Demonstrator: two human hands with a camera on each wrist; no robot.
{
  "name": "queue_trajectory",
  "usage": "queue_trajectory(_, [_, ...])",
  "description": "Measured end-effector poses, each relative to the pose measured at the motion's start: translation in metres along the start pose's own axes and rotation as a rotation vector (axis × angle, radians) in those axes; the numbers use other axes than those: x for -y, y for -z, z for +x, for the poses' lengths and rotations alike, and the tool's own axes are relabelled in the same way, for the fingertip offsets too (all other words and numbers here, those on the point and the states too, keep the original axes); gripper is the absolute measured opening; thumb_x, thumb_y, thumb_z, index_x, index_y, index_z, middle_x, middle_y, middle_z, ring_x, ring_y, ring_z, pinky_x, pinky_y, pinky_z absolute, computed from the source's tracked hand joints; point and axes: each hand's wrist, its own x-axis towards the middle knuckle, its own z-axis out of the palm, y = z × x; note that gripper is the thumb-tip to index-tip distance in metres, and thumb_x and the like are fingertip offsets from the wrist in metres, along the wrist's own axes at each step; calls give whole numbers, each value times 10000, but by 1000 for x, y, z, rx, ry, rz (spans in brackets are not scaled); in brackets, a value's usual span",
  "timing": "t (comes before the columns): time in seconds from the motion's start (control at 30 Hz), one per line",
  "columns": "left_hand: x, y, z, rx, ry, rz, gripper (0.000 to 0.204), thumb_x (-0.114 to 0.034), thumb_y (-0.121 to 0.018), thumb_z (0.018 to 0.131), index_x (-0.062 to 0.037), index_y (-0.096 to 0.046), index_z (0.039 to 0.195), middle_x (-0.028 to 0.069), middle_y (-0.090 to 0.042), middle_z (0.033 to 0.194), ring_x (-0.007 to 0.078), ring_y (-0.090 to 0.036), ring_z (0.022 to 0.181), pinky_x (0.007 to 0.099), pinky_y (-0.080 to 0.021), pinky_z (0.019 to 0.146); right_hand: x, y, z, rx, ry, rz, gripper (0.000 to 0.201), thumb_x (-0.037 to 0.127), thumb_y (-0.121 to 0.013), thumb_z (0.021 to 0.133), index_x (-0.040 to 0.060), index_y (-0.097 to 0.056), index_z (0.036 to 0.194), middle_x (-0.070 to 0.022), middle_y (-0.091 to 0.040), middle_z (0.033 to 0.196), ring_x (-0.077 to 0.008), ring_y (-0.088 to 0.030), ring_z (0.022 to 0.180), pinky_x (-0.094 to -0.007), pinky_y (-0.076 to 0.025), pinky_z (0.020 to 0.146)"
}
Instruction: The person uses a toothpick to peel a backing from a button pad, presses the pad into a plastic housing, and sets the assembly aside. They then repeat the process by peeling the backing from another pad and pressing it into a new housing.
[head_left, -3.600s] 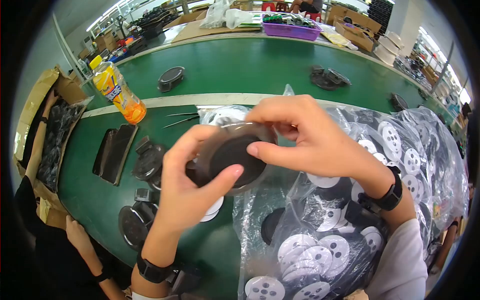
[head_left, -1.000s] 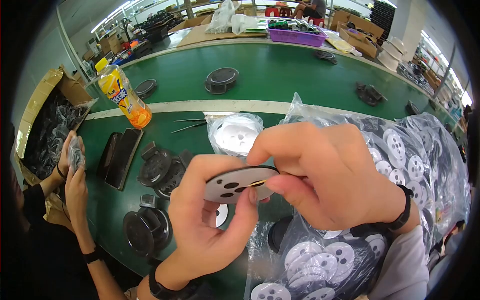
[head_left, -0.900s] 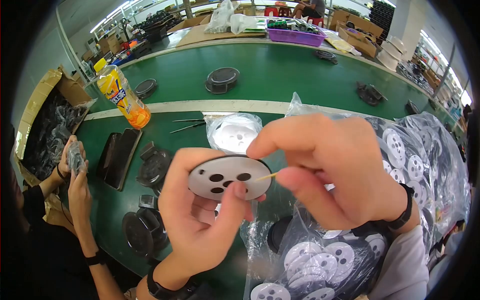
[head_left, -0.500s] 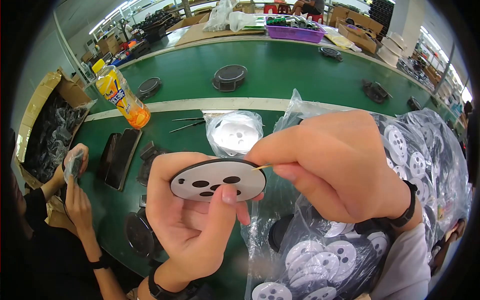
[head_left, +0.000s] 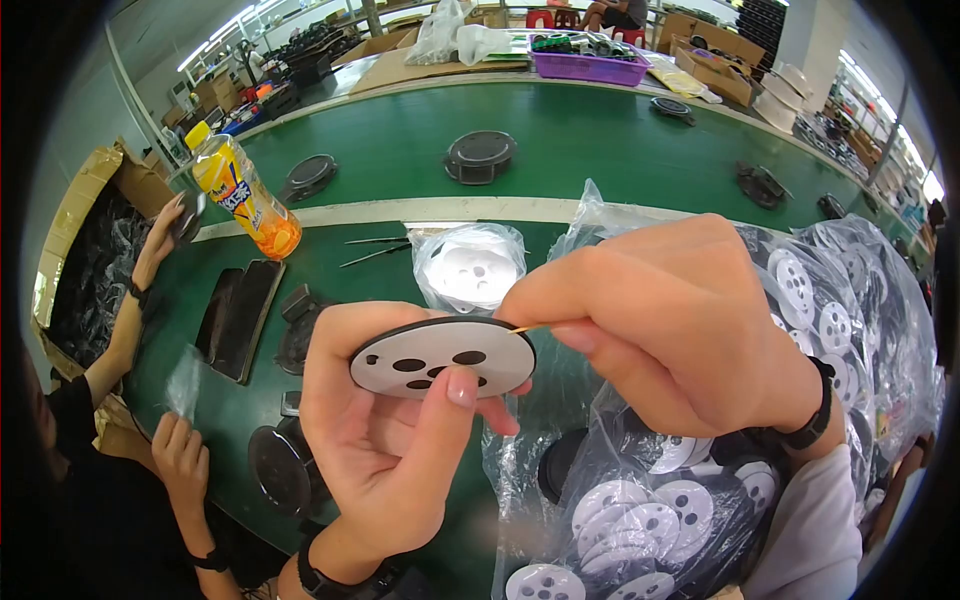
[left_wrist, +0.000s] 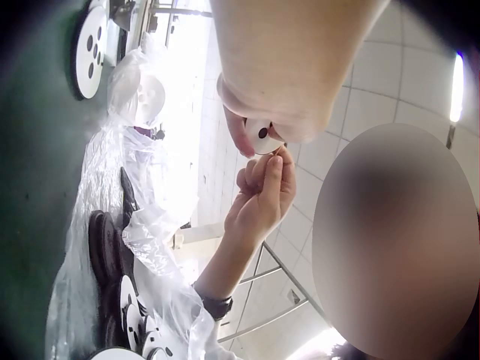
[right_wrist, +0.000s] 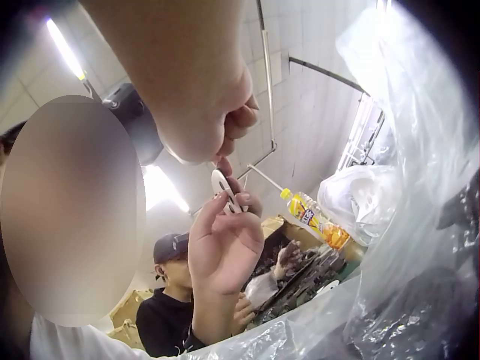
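In the head view my left hand holds a thin round disc tilted, its thumb pressed on the white face. That face has several dark holes, and the rim is black. My right hand pinches a thin yellowish sliver between thumb and forefinger, its tip at the disc's right edge. The left wrist view shows the disc between both hands, largely covered by fingers. From the right wrist view the disc appears nearly edge-on above the left palm.
Plastic bags of white holed discs lie at right; a wrapped stack sits ahead. Dark round parts, a phone-like dark slab, tweezers and a drink bottle are left. Another person's hand works there.
Earlier both hands held a dark round piece; now the white holed face shows. The sliver has moved from over the holes to the disc's right edge. The neighbour's arm has reached toward the carton.
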Motion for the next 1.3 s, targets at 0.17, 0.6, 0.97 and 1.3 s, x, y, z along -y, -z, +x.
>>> queue_trajectory(0.17, [-1,-1,0,-12,19,-37,315,-98,-506,846,-35,-339,1106,145,-553,878,254,-607,688,300,-476,463,-2,1,0,13,-16,34,155,18,-547,717,4,-615,856,-110,-617,711,-257,-592,564,-294,-460,502])
queue_trajectory(0.6, [6,7,1,47,-158,149,244,59,-480,831,23,-404,1060,149,-558,929,184,-594,755,268,-512,579,4,4,1,20,-38,-136,177,59,-575,723,3,-558,890,-58,-579,663,-216,-533,479,-278,-420,457])
queue_trajectory(0.97, [4,1,-4,148,-80,200,312,113,-494,796,78,-440,1101,143,-580,942,146,-592,824,271,-528,716,5,-8,-3,-74,28,-207,281,102,-708,656,17,-519,846,-14,-552,646,-150,-511,459,-259,-379,417])
queue_trajectory(1.3, [-7,-14,-12,3,285,-280,458,-236,-339,919,42,-300,1281,145,-493,1129,229,-530,1019,373,-404,905,-3,-34,-6,-340,269,-472,262,148,-649,596,72,-541,822,16,-490,595,-115,-359,409,-235,-243,345])
